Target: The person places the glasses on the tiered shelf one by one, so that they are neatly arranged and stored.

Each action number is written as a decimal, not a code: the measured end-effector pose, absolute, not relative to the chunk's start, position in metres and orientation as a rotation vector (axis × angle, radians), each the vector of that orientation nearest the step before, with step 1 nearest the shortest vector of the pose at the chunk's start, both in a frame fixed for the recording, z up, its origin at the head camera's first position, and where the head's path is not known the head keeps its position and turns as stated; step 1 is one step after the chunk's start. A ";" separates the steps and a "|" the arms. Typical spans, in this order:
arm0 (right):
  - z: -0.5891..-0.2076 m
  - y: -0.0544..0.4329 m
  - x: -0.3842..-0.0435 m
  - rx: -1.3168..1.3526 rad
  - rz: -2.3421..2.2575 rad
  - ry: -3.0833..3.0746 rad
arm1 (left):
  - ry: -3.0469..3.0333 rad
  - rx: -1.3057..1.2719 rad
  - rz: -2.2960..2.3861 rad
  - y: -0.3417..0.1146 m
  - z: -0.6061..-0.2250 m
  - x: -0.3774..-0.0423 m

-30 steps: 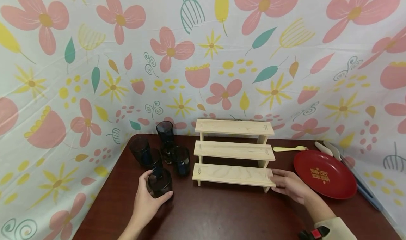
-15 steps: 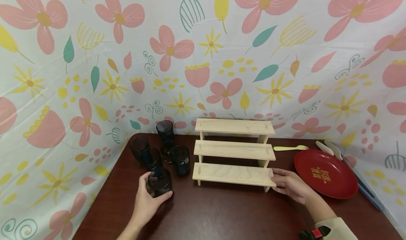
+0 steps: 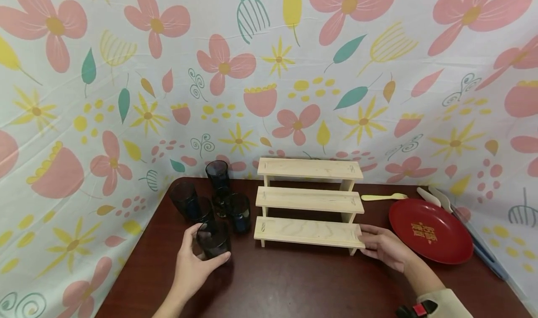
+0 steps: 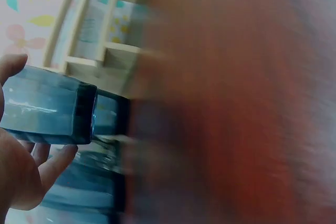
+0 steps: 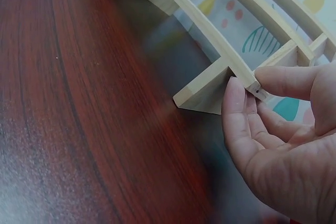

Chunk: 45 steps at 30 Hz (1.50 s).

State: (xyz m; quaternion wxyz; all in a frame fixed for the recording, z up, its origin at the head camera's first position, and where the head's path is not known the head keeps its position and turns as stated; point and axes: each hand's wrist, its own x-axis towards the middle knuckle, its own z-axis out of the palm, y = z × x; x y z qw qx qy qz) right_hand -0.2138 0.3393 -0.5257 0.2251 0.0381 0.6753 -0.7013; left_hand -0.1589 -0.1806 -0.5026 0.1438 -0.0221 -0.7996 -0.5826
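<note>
At the lower left of the head view, the left hand (image 3: 188, 264) holds a glass (image 3: 213, 243) between thumb and fingers, its base just clear of the worktop (image 3: 290, 285). The glass looks nearly black there, yet the left wrist view shows see-through blue walls and a thick, darker base. More dark glasses (image 3: 238, 214) stand just behind it. Right of centre, the right hand (image 3: 387, 247) pinches the lowest step of a pale, three-step wooden rack (image 3: 308, 230), near a red plate (image 3: 445, 234)
</note>
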 end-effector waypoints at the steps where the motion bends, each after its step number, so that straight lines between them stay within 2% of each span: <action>1: -0.526 0.339 -0.214 0.105 -1.933 1.866 | -2.294 -0.086 -1.684 -0.179 -0.497 -0.158; 11: -0.523 0.340 -0.214 0.078 -1.929 1.866 | -2.231 -0.341 -1.669 -0.147 -0.434 -0.167; 22: -0.525 0.340 -0.213 0.119 -1.935 1.861 | -2.195 -0.507 -1.705 -0.088 -0.388 -0.211; 33: -0.528 0.340 -0.214 0.115 -1.925 1.880 | -2.199 -0.602 -1.773 -0.010 -0.370 -0.266; 45: -0.526 0.340 -0.212 0.133 -1.946 1.868 | -2.289 -0.664 -1.628 0.071 -0.369 -0.306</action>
